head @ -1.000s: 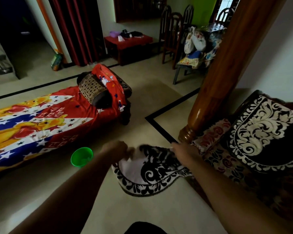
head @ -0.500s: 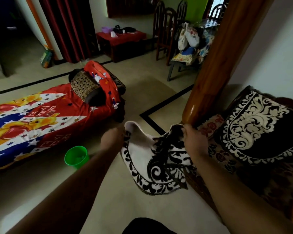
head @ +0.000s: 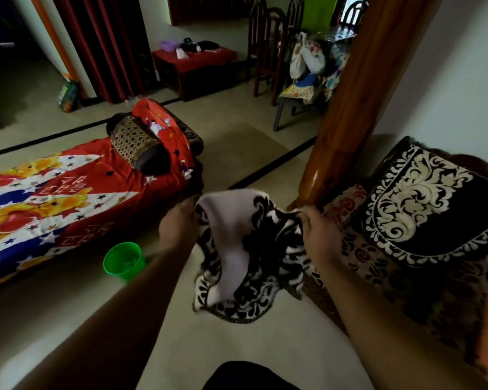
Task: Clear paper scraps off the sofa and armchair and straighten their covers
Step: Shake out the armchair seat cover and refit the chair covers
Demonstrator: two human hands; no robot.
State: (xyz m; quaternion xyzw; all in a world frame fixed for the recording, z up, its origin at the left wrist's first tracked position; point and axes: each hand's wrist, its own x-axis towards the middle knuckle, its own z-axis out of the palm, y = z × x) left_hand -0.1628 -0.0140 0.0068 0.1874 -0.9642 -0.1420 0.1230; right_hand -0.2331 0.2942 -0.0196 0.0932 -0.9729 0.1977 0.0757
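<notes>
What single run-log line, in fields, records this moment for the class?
left hand: grips black-and-white patterned cloth cover | right hand: grips same cover | cover: hanging beside armchair, off floor | green plastic cup: on floor

Pale tiled floor (head: 237, 142) with a black inlaid line, a green plastic cup (head: 123, 261) sitting on it right beside the low sofa (head: 68, 204) with the red cartoon cover.

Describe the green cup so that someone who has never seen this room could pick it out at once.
Start at the long low sofa under its red cartoon-bear cover on the left of the room. On the pale floor just in front of its near edge, left of the person's left forearm, stands the green cup, upright with its mouth open. It is the only bright green thing on the floor nearby.
</notes>
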